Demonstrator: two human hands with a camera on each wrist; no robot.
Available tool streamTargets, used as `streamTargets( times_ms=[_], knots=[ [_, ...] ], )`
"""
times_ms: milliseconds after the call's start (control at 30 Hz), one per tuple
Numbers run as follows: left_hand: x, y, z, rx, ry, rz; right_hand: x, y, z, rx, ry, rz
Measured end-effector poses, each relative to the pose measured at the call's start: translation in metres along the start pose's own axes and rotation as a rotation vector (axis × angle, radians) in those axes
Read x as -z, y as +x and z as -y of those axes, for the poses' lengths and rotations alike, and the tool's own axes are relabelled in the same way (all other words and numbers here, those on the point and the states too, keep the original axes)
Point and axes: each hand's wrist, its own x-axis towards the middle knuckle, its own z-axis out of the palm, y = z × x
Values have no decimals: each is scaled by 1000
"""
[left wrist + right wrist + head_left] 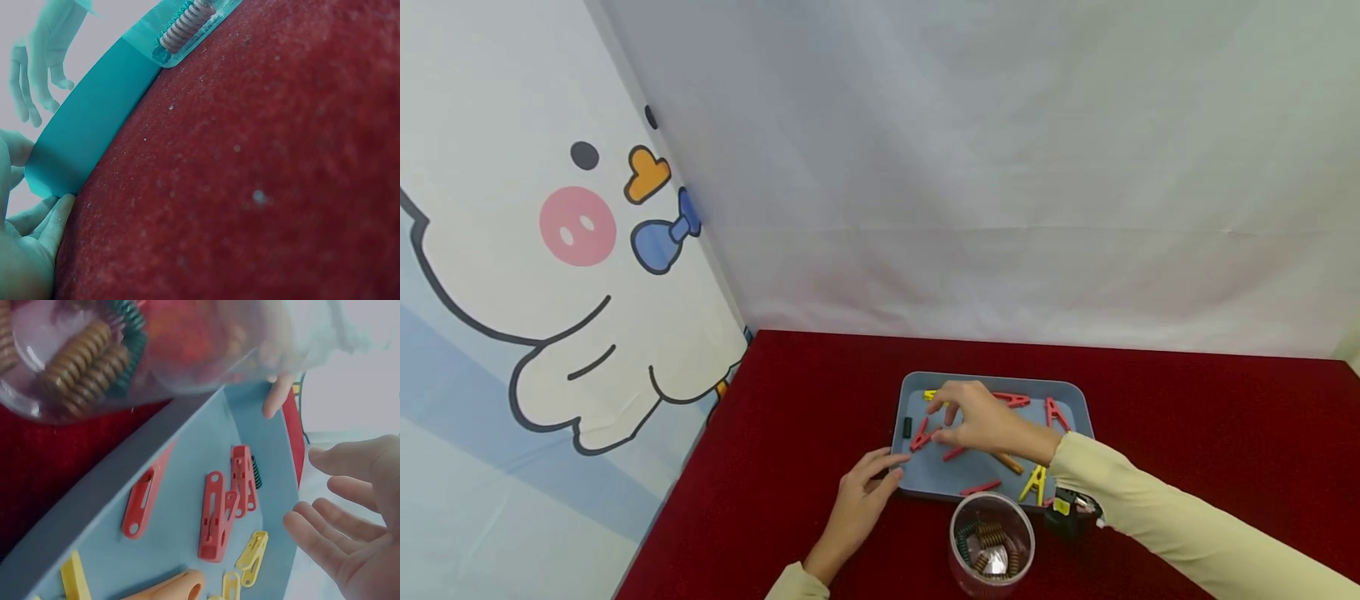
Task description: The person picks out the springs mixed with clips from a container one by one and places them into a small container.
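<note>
A grey-blue tray (934, 475) holds several red clips (212, 519), yellow clips (1034, 484), an orange-brown piece (1008, 463) and a small dark green spring (907, 427). My left hand (859, 500) grips the tray's near left corner, one finger over the rim and the thumb outside. Above the tray hovers my right hand (976, 418), its fingers spread and bent with nothing between them. The red clip (920, 437) nearest its fingertips lies at the tray's left, beside the green spring. In the right wrist view the right hand (356, 512) is apart from the clips.
Just in front of the tray stands a clear jar (992, 533) with brown and green springs inside. A black object with a yellow label (1063, 508) sits to its right, partly behind the right sleeve. Red cloth (820, 400) covers the table; a white curtain (1000, 167) hangs behind.
</note>
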Motion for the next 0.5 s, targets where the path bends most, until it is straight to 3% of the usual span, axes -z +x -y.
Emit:
streamTargets(
  times_ms=[500],
  knots=[
    [-1, 2, 2, -6, -17, 0, -14, 24, -21, -12, 4, 91]
  ],
)
